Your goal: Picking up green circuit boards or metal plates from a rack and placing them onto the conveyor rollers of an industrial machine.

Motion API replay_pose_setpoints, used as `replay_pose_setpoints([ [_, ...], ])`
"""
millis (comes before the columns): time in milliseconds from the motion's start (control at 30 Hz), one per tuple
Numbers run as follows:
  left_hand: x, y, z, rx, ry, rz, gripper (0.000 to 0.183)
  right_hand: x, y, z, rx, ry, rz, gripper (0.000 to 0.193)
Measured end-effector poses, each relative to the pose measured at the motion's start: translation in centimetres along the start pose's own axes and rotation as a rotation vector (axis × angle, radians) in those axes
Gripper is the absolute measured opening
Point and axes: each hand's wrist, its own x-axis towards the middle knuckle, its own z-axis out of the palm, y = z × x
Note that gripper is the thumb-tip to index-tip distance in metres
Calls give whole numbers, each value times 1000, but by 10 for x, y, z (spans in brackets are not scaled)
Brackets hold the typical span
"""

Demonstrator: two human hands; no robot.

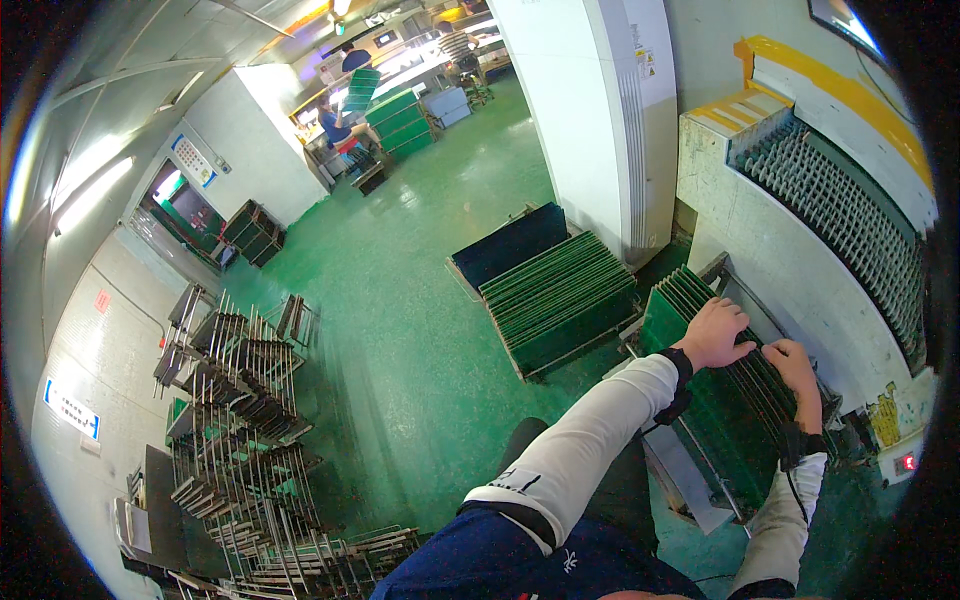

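Observation:
Thin green panels (727, 414), resembling circuit boards, stand on edge in a rack in front of me at the right. Over the top edges of these panels my left hand (714, 333) is closed, its thumb pointing to the right. My right hand (795, 372) curls at the panels' right side, fingers pressed together against their edges. Hidden fingertips leave it unclear how many panels each hand grips. Both forearms wear white sleeves with dark bands at the wrists.
Another rack of upright green panels (560, 300) stands on the floor left of mine, beside a dark blue board (512, 245). A machine with rows of rollers (840, 215) is at the right. Metal racks (245, 430) line the left wall. People work at the far benches.

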Motion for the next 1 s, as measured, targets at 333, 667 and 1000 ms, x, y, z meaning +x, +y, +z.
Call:
replay_pose_setpoints([
  [333, 0, 0, 0, -8, -12, -7, 43, 3, 6, 1, 11, -4, -1, 33],
  [667, 1, 1, -1, -14, -23, -13, 43, 3, 6, 1, 21, -4, -22, 35],
  [1000, 1, 0, -1, -9, -10, -4, 42, 6, 10, 2, 7, -5, -38, 34],
])
